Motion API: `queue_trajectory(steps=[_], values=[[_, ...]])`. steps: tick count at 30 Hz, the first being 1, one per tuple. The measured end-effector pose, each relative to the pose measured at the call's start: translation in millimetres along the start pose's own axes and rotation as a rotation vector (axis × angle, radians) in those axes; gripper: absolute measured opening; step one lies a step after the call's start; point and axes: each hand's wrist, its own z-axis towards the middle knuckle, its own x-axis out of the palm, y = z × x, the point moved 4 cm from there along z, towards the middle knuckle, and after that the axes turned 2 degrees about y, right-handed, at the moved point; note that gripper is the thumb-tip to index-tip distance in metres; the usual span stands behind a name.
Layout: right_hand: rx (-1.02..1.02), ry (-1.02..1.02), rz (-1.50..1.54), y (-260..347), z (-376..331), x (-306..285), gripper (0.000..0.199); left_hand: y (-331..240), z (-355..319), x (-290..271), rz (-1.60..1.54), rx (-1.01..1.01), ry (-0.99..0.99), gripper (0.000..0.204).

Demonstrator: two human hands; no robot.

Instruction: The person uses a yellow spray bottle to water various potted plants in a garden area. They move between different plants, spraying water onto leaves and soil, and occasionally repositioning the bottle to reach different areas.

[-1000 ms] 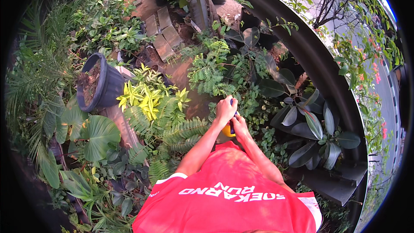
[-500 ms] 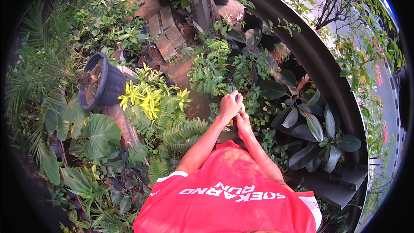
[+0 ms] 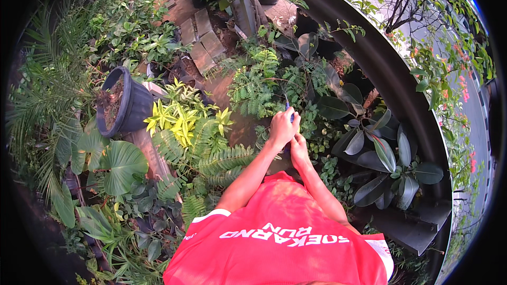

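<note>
My left hand (image 3: 282, 126) is curled shut around a small blue-handled tool (image 3: 288, 110), whose tip pokes up into the feathery green fern (image 3: 259, 92) just ahead. My right hand (image 3: 299, 146) sits just below it, touching the left; whether it is open or closed I cannot tell. A dark pot (image 3: 124, 103) lies tipped, well apart, beside a yellow-green plant (image 3: 182, 121).

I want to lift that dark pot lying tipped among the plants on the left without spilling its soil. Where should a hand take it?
Grip the dark pot by its upper rim, coming from above on the paver side. It lies tilted with its soil-filled mouth facing left, so righting it from there keeps soil in.
</note>
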Motion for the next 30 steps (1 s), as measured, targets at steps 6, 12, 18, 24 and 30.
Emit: queue_trajectory(steps=[6,12,18,24,30], values=[[0.14,0.045,-0.08,-24,3,-15,0.022,19,-7,12,-0.032,-0.105,-0.005,0.024],[0.181,0.09,-0.064,-26,2,-18,0.02,30,-8,19,-0.009,-0.133,0.012,0.025],[0.05,0.032,-0.014,0,-4,-5,0.021,6,1,7,-0.012,-0.051,-0.002,0.024],[0.154,0.033,-0.059,-12,-2,-15,0.02,12,-6,12,-0.012,-0.166,0.067,0.026],[0.166,0.075,-0.038,-36,1,-27,0.017,32,-12,26,0.01,-0.137,0.013,0.026]])
